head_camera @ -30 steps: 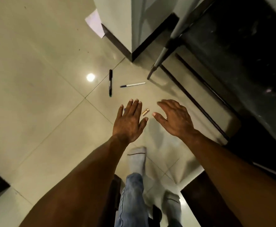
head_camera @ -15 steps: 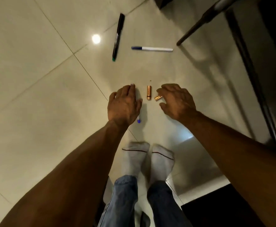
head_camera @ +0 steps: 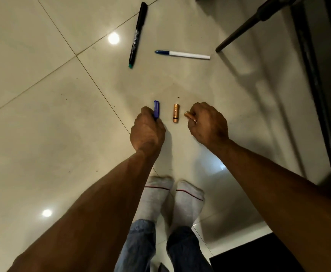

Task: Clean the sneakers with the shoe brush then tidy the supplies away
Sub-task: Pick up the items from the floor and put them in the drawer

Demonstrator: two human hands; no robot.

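- Blue plastic, small and stiff: the pen cap (head_camera: 156,111) sticks out of the left hand (head_camera: 148,129), whose fingers are curled round its lower end. It looks light and slick; a pinch across its sides suits it better than a hold on the tip.
- Black marker (head_camera: 138,34) lies on the floor at about 11 o'clock from the hands, well apart. It is rigid and light, and best taken mid-barrel.
- Copper-and-black AA battery (head_camera: 176,113) lies on the glossy tile floor (head_camera: 42,114) between the two hands, touching neither. It is dense for its size, hard and round, so it may roll; grip it across the barrel.
- White pen with a blue cap (head_camera: 182,54) lies at 12 o'clock, near the marker.
- A second battery (head_camera: 188,115) is pinched at the fingertips of the right hand (head_camera: 207,124), only its copper end showing.
- No sneakers or shoe brush are in view, so the task's own things lie somewhere outside this frame; what the hands gather seems to be loose floor clutter.
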